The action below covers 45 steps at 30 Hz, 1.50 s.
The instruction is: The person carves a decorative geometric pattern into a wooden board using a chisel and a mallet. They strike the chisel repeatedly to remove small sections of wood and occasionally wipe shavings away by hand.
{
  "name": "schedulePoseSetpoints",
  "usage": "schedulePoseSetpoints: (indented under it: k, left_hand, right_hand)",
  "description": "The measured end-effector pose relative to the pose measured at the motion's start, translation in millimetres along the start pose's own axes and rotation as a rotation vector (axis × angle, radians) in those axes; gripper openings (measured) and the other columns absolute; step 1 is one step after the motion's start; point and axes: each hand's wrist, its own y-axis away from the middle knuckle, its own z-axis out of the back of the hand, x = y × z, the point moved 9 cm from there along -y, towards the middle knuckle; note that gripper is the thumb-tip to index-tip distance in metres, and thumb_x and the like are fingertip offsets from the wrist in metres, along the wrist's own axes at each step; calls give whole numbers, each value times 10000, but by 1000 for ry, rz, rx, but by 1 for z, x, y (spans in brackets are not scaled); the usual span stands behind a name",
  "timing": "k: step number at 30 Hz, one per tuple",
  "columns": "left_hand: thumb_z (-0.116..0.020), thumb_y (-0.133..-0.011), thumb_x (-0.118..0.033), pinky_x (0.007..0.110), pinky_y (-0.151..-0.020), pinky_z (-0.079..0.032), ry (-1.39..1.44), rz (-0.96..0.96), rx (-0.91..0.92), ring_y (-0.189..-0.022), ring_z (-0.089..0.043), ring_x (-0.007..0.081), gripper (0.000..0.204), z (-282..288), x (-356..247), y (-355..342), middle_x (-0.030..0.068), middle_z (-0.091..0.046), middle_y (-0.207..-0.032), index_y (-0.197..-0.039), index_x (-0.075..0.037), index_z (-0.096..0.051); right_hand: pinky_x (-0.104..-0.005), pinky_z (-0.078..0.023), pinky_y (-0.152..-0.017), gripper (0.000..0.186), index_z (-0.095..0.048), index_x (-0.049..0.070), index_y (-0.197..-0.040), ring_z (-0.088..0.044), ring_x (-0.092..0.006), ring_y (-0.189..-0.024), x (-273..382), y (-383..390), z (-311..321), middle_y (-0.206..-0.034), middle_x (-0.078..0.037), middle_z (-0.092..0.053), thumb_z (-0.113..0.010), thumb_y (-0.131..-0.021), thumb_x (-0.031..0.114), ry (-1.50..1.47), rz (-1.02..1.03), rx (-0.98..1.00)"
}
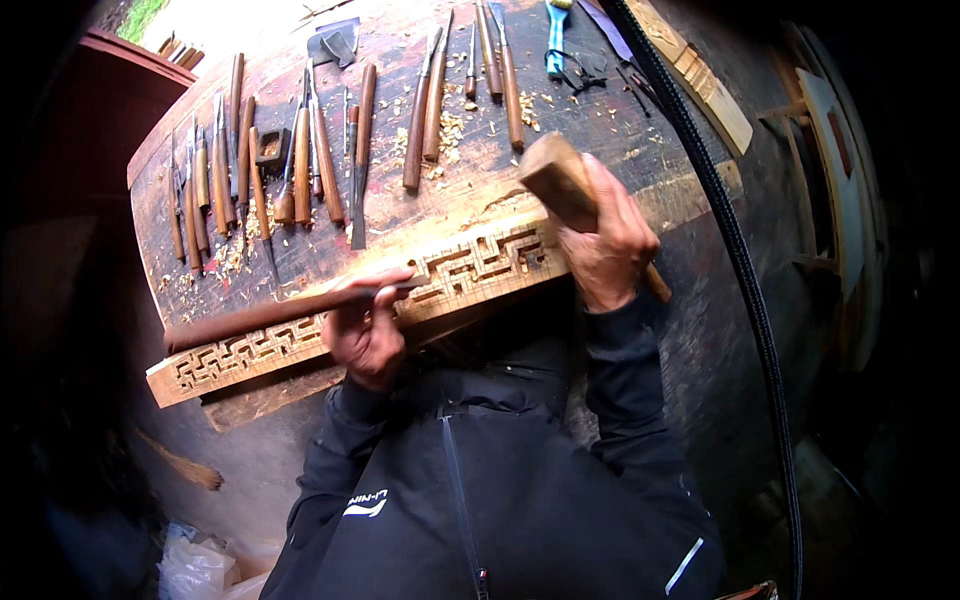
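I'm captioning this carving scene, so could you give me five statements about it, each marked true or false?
1. The right hand holds a wooden mallet. True.
2. The left hand is empty. False: the left hand grips a long-handled carving tool.
3. The wooden board is carved in an angular, interlocking way. True.
4. The blue-handled brush lies on the wooden board. False: the blue-handled brush lies on the table, beyond the board.
5. Wood chips lie scattered on the table. True.
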Motion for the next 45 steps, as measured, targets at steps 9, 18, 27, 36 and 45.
schedulePoseSetpoints:
  k: [9,18,27,36,45]
  left_hand:
    - [-606,-1056,-120,464,-1227,-410,-141,-49,427,-1383,-594,309,341,-20,53,23,204,-662,-1397,-1365,13,-554]
    - [-664,-1009,112,418,-863,-635,-148,-591,70,-1020,-803,300,291,-43,14,31,159,-806,-1031,-1276,-2,-658]
    - [-719,-970,71,398,-816,-598,-424,-480,301,-922,-769,298,203,-58,-11,2,153,-782,-1016,-1160,5,-692]
    - [-766,-934,29,356,-719,-605,-534,-660,372,-823,-778,239,196,-69,-37,-12,102,-816,-1011,-1108,-50,-726]
    - [-789,-961,5,357,-702,-583,-551,-690,325,-793,-768,244,112,-69,-42,-12,79,-815,-943,-1058,-44,-765]
  right_hand:
    - [-404,-629,-918,639,-719,15,-1372,-808,-310,-1066,-11,48,82,-1188,-182,-816,-994,-812,158,-128,-263,-80]
    - [-413,-627,-921,640,-711,-2,-1377,-801,-317,-1064,-29,80,93,-1189,-194,-812,-983,-834,198,-135,-391,-50]
    - [-436,-641,-928,639,-714,5,-1368,-808,-349,-1095,-23,77,92,-1183,-221,-809,-986,-808,153,-125,-400,-42]
    - [-415,-637,-890,641,-724,25,-1359,-814,-322,-1038,-17,78,90,-1147,-193,-818,-1000,-800,174,-90,-396,-42]
    - [-396,-637,-910,645,-725,2,-1360,-810,-283,-1038,-10,78,95,-1153,-174,-823,-1001,-815,211,-74,-299,-76]
